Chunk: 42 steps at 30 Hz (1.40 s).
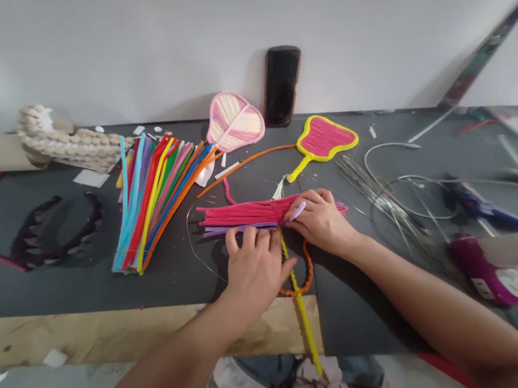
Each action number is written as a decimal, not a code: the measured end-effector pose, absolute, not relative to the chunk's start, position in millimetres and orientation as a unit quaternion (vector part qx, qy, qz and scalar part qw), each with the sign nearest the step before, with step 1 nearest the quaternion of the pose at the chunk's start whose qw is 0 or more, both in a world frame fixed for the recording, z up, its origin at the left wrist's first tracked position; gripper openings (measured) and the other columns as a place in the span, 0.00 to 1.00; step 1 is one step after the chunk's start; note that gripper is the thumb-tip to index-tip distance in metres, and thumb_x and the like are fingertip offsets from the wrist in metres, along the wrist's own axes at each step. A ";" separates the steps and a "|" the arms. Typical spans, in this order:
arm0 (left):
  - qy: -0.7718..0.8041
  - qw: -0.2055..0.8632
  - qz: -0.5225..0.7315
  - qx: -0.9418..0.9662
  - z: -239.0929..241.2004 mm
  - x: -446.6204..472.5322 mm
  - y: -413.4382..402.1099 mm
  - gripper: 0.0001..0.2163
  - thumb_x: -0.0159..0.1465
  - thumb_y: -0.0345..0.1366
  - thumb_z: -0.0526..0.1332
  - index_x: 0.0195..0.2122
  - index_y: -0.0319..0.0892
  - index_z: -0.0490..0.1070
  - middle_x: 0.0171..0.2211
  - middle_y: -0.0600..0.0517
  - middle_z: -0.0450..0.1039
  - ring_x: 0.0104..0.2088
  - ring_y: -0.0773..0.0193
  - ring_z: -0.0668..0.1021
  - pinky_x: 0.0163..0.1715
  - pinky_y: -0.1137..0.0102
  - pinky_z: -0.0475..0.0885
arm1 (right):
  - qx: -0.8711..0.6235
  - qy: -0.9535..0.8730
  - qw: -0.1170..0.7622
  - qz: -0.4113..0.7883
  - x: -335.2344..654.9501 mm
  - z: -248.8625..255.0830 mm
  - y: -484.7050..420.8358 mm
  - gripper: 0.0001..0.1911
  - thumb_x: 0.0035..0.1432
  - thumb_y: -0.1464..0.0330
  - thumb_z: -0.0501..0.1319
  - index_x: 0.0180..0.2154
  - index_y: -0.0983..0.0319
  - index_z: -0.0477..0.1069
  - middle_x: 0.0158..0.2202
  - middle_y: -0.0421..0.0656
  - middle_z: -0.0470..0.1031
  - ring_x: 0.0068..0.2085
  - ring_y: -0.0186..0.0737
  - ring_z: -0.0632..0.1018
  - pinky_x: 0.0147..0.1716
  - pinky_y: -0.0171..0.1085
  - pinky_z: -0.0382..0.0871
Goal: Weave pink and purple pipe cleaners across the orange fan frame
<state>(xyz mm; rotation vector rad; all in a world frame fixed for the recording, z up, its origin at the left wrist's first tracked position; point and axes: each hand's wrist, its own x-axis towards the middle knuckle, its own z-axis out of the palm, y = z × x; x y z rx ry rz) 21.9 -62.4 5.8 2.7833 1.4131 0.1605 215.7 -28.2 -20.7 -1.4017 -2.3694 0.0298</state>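
A row of pink pipe cleaners lies side by side on the dark table, with purple pipe cleaners along its near edge. My left hand rests palm down at that edge, fingertips on the purple strands and thumb apart. My right hand is closed around a purple pipe cleaner, whose bent end sticks up past the fingers. Between my hands a twisted yellow stem runs toward me over the table edge, and an orange twisted loop curves beside it. My fingers hide the joint there.
Left of my hands lies a bundle of coloured pipe cleaners. Behind are a pink fan-shaped piece, a yellow-rimmed pink one and a leaning phone. Wires and a magenta glue gun lie right, a dark headband left.
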 end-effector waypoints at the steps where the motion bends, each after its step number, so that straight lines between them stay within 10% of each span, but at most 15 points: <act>1: 0.451 0.007 0.056 0.891 7.5 20.9 -60.9 0.22 0.65 0.49 0.60 0.54 0.39 0.72 0.39 0.44 0.75 0.45 0.50 0.69 0.52 0.48 0.56 | -0.497 -0.846 0.194 0.007 216.0 -21.4 -28.0 0.09 0.66 0.66 0.58 0.35 0.61 0.75 0.36 0.44 0.78 0.43 0.44 0.71 0.46 0.44 0.54; 12: 0.597 -0.028 0.070 0.798 39.0 -66.0 -24.4 0.13 0.61 0.38 0.63 0.47 0.44 0.72 0.43 0.45 0.75 0.48 0.49 0.72 0.48 0.57 0.66 | -0.489 -0.844 0.219 -0.008 216.0 -30.0 -27.6 0.09 0.64 0.66 0.60 0.33 0.61 0.75 0.35 0.45 0.78 0.43 0.44 0.70 0.47 0.45 0.52; 24: 0.649 0.229 0.211 0.694 21.0 -63.2 -30.7 0.11 0.59 0.44 0.62 0.35 0.44 0.78 0.35 0.52 0.81 0.36 0.59 0.80 0.37 0.68 0.72 | -0.490 -0.842 0.224 -0.001 215.2 -30.7 -25.6 0.10 0.64 0.66 0.60 0.31 0.62 0.75 0.33 0.43 0.77 0.42 0.43 0.69 0.47 0.45 0.51; 31: 0.617 0.402 0.286 0.613 9.5 -38.3 -50.6 0.22 0.58 0.50 0.64 0.47 0.40 0.78 0.38 0.47 0.82 0.36 0.57 0.83 0.40 0.64 0.79 | -0.494 -0.844 0.211 0.008 214.3 -29.8 -24.4 0.10 0.64 0.67 0.60 0.30 0.62 0.75 0.33 0.44 0.77 0.42 0.43 0.68 0.48 0.46 0.50; 42: 0.412 0.005 0.191 0.891 20.5 -10.5 -32.0 0.13 0.70 0.40 0.54 0.40 0.43 0.78 0.37 0.49 0.82 0.37 0.62 0.79 0.42 0.66 0.72 | -0.499 -0.841 0.210 0.006 214.3 -33.0 -22.2 0.09 0.64 0.65 0.61 0.32 0.61 0.76 0.35 0.44 0.78 0.43 0.44 0.69 0.47 0.46 0.50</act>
